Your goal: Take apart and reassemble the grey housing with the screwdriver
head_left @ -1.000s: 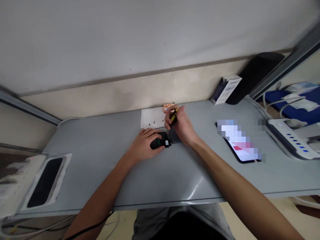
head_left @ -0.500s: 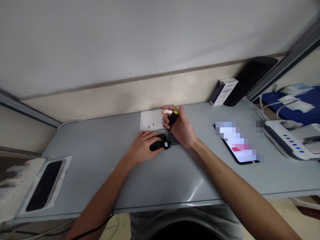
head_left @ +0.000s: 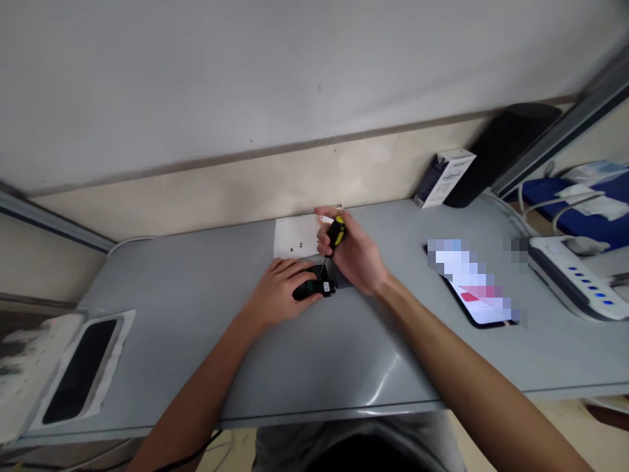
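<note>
My left hand (head_left: 282, 288) is closed around a small black device (head_left: 312, 287) with a green circuit board showing and a white label, pressing it to the table. A screwdriver (head_left: 337, 231) with a black and yellow handle is gripped in my right hand (head_left: 361, 255), its shaft slanting down to the device. The tip's exact contact point is too small to make out. Beneath my right hand lies a dark grey flat piece (head_left: 343, 275), partly covered. Behind both hands, a white sheet of paper (head_left: 289, 235) carries several tiny dark bits, perhaps screws.
A lit phone (head_left: 474, 288) lies to the right, beside a white power strip (head_left: 574, 278). At the back right stand a small box (head_left: 445, 177) and a black cylinder (head_left: 506, 154). On the left, a dark phone (head_left: 81, 370) rests on white paper. The wall (head_left: 236, 193) bounds the back.
The screwdriver handle has turned, with more yellow now showing, and my right fingers have shifted slightly around it. My left hand keeps its hold on the device. The camera view has moved slightly.
</note>
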A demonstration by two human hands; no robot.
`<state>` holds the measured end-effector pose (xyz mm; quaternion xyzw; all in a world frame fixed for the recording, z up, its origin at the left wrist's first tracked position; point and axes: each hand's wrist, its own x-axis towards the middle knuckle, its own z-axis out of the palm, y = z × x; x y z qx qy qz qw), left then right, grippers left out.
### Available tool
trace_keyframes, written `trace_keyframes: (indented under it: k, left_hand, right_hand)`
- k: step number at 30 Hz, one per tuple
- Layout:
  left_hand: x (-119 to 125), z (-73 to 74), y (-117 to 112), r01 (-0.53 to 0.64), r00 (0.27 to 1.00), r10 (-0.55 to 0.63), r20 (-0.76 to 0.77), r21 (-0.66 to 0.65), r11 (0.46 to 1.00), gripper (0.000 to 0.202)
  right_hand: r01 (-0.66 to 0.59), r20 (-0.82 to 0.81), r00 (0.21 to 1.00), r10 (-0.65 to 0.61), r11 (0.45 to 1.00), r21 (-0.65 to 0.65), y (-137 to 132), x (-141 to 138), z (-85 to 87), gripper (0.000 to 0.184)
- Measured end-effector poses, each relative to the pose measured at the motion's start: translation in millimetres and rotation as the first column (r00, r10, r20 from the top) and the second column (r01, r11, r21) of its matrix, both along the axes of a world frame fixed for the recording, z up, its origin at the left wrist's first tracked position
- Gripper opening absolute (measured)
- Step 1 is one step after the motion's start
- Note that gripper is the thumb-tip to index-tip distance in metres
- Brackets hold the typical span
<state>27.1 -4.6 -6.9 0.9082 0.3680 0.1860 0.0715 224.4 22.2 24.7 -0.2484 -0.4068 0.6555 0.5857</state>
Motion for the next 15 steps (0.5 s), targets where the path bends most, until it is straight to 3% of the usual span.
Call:
trace_keyframes:
  k: [3,10,15]
  left_hand:
    - [-1,0.5,0,0.007,1.0,-0.007,-0.007,-0.027,1.0,0.017]
    - [-3,-3.1,1,0.024,0.999,-0.023,0.028,-0.034,0.999,0.017]
    - [-2,-3.9,1,0.007,1.0,-0.006,0.025,-0.051,0.999,0.017]
  right_hand:
    - [-0.018,0.031,0.999,0.018,1.0,-0.008,0,3,1.0,0.049]
    - [0.144,0.085,0.985,-0.149,0.988,0.058,7,-2,-10.9,0.051]
    - [0.044,0.051,0.998,-0.046,0.998,0.051,5,2,-3.7,0.046]
